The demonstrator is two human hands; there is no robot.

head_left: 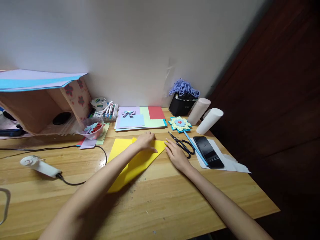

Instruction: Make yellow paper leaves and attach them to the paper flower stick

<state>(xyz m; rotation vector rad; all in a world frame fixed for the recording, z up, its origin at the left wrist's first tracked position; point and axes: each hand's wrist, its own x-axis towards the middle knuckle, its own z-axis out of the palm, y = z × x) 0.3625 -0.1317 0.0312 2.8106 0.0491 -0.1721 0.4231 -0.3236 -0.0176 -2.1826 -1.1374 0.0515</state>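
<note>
A sheet of yellow paper [140, 163] lies on the wooden table, folded over so that its right side comes to a point. My left hand [145, 142] rests on the upper part of the fold, fingers stretched out and thumb spread. At the pointed right corner, the fingertips of my right hand [176, 156] touch or nearly touch the paper, its fingers extended and low over the table. Black-handled scissors [183, 145] lie just beyond my right hand. My left forearm covers part of the sheet.
Right of the scissors are a blue pencil-like stick [197, 151], a phone [208, 152] and two white cylinders [210, 120]. A paper flower [180, 123] and stacked coloured paper [155, 124] lie behind. At left stand a tub of scraps [93, 128], a corded glue gun [40, 165] and a box [75, 103].
</note>
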